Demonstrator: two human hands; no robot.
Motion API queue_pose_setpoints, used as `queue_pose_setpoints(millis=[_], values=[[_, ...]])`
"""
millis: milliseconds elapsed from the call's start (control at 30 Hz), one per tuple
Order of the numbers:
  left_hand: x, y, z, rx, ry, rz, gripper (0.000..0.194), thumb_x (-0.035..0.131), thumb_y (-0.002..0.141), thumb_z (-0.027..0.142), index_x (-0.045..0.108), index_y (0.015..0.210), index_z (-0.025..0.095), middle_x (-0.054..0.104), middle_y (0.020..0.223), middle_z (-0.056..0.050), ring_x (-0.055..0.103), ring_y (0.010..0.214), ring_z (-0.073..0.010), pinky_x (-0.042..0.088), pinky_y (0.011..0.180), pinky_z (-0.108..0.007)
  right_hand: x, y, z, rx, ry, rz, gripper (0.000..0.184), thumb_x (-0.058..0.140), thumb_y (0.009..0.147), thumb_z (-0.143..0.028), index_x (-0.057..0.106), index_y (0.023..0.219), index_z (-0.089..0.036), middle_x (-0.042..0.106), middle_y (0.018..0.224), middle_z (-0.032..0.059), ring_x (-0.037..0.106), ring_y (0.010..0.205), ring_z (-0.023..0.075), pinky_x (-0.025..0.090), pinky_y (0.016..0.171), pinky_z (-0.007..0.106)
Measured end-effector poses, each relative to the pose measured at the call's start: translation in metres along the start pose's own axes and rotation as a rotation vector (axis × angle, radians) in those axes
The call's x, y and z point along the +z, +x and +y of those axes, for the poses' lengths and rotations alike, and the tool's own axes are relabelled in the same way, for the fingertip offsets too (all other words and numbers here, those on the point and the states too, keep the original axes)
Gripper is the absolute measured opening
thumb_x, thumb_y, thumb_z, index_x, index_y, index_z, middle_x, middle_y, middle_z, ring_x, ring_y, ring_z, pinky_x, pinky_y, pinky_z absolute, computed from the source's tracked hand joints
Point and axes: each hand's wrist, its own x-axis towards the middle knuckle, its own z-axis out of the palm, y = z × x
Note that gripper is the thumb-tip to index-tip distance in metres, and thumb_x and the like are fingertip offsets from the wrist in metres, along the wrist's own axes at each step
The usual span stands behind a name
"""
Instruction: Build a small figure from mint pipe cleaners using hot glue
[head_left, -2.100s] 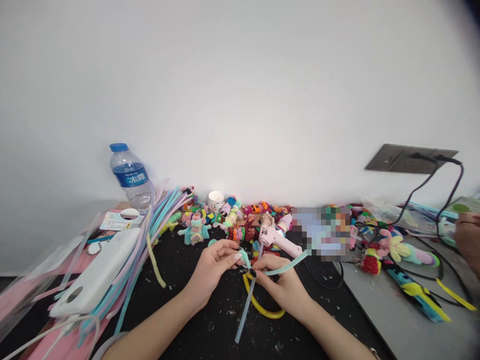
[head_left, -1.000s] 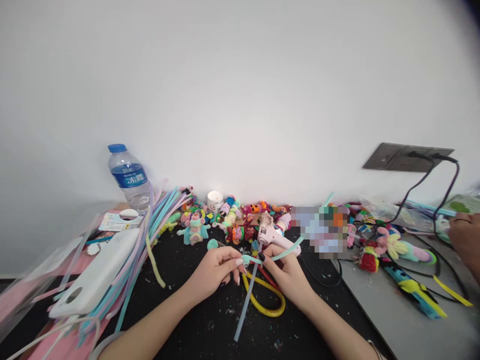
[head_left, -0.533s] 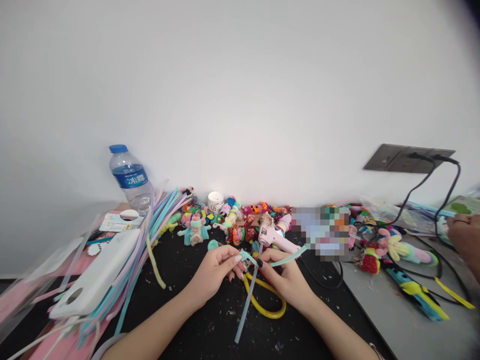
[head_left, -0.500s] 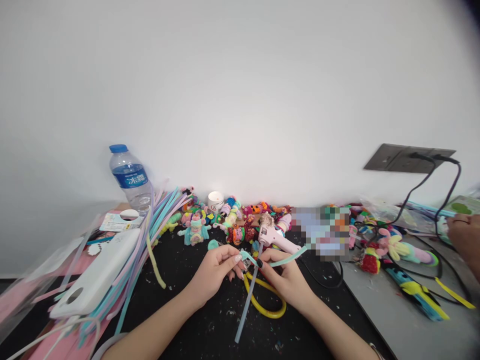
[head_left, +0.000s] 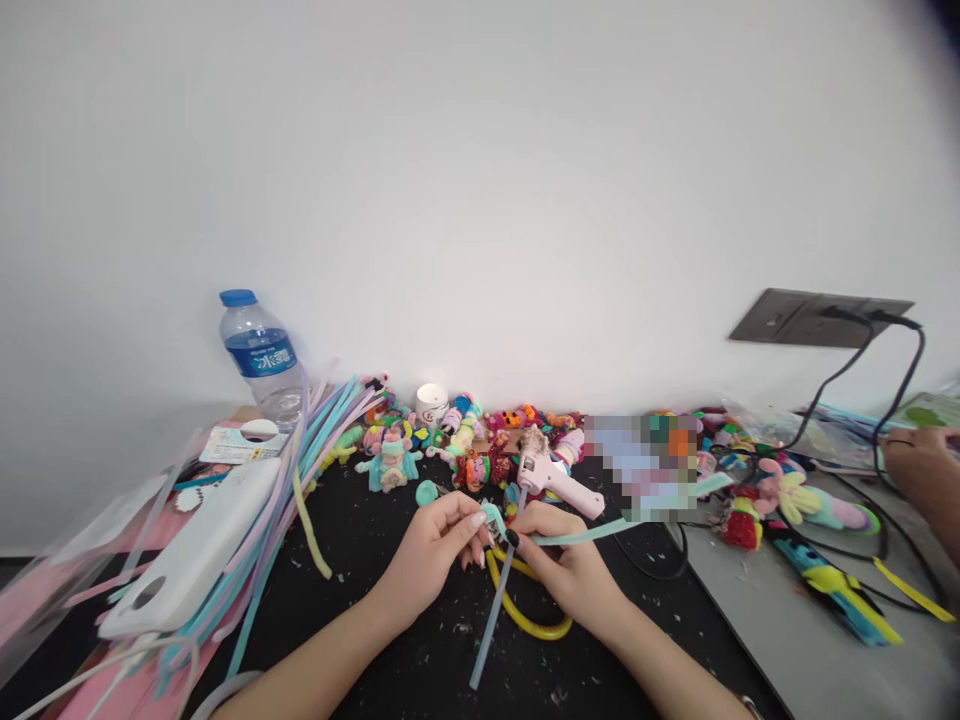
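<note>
My left hand [head_left: 431,551] pinches the coiled end of a teal pipe cleaner [head_left: 600,528] just above the black mat [head_left: 375,620]. My right hand [head_left: 566,573] pinches the same pipe cleaner right beside it; the free length runs out to the right. Both hands are closed on it. Under them lie yellow-handled scissors [head_left: 525,620] and a pale glue stick [head_left: 491,618]. A pink glue gun [head_left: 555,480] rests just beyond my fingers.
A water bottle [head_left: 262,355] stands at the back left by a bundle of pastel pipe cleaners [head_left: 300,450] and a white case [head_left: 191,545]. Small colourful pipe-cleaner figures [head_left: 465,440] line the wall. Another person's hand [head_left: 919,465] is at the far right near cables [head_left: 862,370].
The free end of the teal pipe cleaner has swung from up-right down to nearly level, reaching further right. My hands stayed in place, shifting their pinch slightly. The other person's hand moved a little.
</note>
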Motion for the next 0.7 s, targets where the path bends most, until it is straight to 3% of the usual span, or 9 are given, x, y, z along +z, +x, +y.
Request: queue_pose_setpoints(millis=[233, 433, 700], values=[[0.0013, -0.0032, -0.0013, 0.033, 0.056, -0.012, 0.025, 0.046, 0.086, 0.033, 0.053, 0.071, 0.014, 0.047, 0.05, 0.005, 0.042, 0.045, -0.0078, 0.034, 0.048, -0.021, 0.0043, -0.0026, 0.0001, -0.026, -0.03, 0.018, 0.017, 0.05, 0.085, -0.022, 0.064, 0.077, -0.017, 0.062, 0.07, 0.0043, 0.056, 0.065, 0.0155, 0.045, 0.063, 0.026], [0.0046, -0.0037, 0.003, 0.054, 0.06, -0.013, 0.024, 0.047, 0.085, 0.032, 0.051, 0.07, 0.014, 0.051, 0.061, 0.004, 0.042, 0.044, -0.0056, 0.033, 0.047, -0.02, 0.0059, -0.0044, -0.0002, -0.04, -0.053, 0.008, 0.017, 0.049, 0.085, -0.02, 0.064, 0.076, -0.016, 0.061, 0.069, 0.0046, 0.056, 0.065, 0.0156, 0.045, 0.063, 0.027], [0.0061, -0.0066, 0.0003, 0.058, 0.074, -0.032, 0.026, 0.046, 0.085, 0.035, 0.049, 0.069, 0.015, 0.047, 0.059, 0.005, 0.036, 0.041, -0.0049, 0.03, 0.043, -0.02, 0.0073, -0.0049, -0.0046, -0.081, -0.08, -0.006, 0.019, 0.046, 0.086, -0.019, 0.063, 0.077, -0.016, 0.06, 0.069, 0.0053, 0.054, 0.064, 0.016, 0.043, 0.06, 0.026]])
